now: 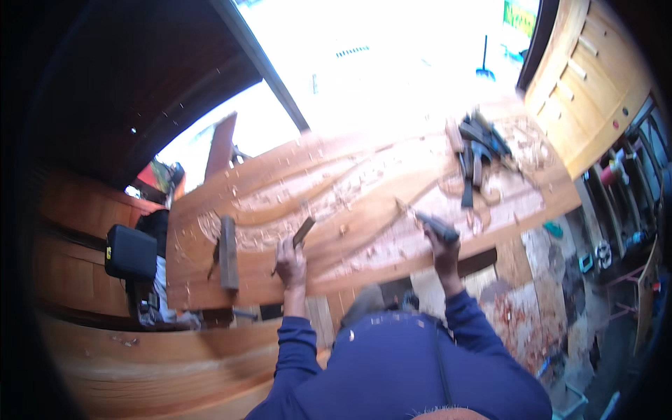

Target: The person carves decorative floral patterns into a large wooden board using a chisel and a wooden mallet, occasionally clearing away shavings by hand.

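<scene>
You're gripping a wooden piece point(304, 230) in your curled left hand point(290, 266) and a dark tool point(439, 227) in your right hand point(445, 255) (curled too), over the carved panel point(374, 218).

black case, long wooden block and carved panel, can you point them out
Black case point(131, 253), head view, broad face.
Long wooden block point(229, 255), head view, mid-length.
Carved panel point(371, 219), head view, smooth middle stretch.

Matt wooden panel point(367, 227), partly smooth, partly rough
</scene>
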Demonstrator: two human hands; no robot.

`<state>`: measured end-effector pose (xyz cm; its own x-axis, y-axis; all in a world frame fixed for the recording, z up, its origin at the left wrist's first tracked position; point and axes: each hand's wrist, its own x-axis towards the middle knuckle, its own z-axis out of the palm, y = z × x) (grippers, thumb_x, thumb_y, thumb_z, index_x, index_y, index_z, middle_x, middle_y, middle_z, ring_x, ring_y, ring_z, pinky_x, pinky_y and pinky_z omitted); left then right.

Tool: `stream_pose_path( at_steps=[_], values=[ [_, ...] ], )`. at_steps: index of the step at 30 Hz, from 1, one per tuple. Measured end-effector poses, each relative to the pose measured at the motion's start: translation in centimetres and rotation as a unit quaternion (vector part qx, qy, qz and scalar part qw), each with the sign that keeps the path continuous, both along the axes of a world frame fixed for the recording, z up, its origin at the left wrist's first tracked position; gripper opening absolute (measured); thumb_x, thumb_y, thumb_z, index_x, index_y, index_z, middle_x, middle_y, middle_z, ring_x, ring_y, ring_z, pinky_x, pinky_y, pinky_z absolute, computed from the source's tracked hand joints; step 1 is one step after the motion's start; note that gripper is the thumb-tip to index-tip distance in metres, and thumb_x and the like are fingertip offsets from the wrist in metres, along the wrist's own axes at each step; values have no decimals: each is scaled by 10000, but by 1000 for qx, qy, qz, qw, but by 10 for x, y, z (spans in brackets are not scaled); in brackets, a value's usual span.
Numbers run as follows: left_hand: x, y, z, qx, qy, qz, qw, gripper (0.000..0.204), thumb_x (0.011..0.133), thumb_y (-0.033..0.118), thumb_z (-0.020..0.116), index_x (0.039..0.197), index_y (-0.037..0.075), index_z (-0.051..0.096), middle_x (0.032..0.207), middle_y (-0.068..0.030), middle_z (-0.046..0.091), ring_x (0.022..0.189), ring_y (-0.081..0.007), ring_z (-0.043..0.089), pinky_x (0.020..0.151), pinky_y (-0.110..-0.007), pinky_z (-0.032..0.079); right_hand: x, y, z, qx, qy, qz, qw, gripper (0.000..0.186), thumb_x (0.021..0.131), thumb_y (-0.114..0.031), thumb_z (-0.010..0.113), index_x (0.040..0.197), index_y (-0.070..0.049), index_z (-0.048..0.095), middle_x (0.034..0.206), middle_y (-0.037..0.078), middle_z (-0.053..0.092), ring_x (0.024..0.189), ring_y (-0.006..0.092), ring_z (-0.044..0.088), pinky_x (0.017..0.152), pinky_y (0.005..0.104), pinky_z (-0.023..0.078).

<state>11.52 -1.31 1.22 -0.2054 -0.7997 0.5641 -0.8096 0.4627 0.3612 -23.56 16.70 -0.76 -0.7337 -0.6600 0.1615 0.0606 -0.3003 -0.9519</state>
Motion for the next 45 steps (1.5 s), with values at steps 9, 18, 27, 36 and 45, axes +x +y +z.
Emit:
stream_pose_path(
  at_steps=[9, 18, 27, 36, 45],
  values=[
    [45, -144, -9, 29, -29, 131, 991, 278, 894, 261, 756, 1029, 35, 665, 989, -160, 675, 970, -388, 626, 859, -503, 519, 9, 8, 1, 57, -15, -46, 997, 285, 962, -78, 741, 1219, 13, 658, 1019, 105, 766, 876, 169, 737, 753, 301, 590],
    [61, -187, -16, -23, -18, 109, 994, 407, 881, 220, 761, 1232, 49, 650, 1150, -170, 654, 1088, -396, 603, 966, -507, 496, 4, 2, 12, 52, -15, -108, 993, 296, 976, -148, 742, 1206, 23, 668, 1044, 108, 755, 896, 200, 744, 742, 312, 590],
    [34, -87, -7, 89, -24, -97, 991, 598, 971, 305, 681, 1510, 112, 508, 1545, -187, 473, 1426, -422, 432, 1184, -525, 344, 11, -7, 17, 42, -90, -108, 989, 384, 996, -308, 722, 1179, 27, 673, 961, 132, 759, 857, 245, 749, 751, 344, 594],
    [20, -63, -11, 152, -132, -57, 978, 653, 1028, 462, 536, 1574, 116, 444, 1679, -187, 302, 1543, -410, 272, 1267, -542, 153, 9, 0, 20, 35, -71, -79, 994, 388, 1031, -300, 673, 1232, 32, 657, 1037, 130, 762, 891, 217, 749, 765, 316, 585],
    [18, -68, -16, 179, -132, -46, 974, 646, 1047, 478, 488, 1591, 137, 423, 1683, -165, 306, 1558, -393, 249, 1260, -555, 160, 4, 0, 20, 67, -25, -52, 996, 463, 1005, -267, 719, 1333, 38, 603, 1136, 102, 735, 940, 155, 705, 829, 268, 551]
  ],
)
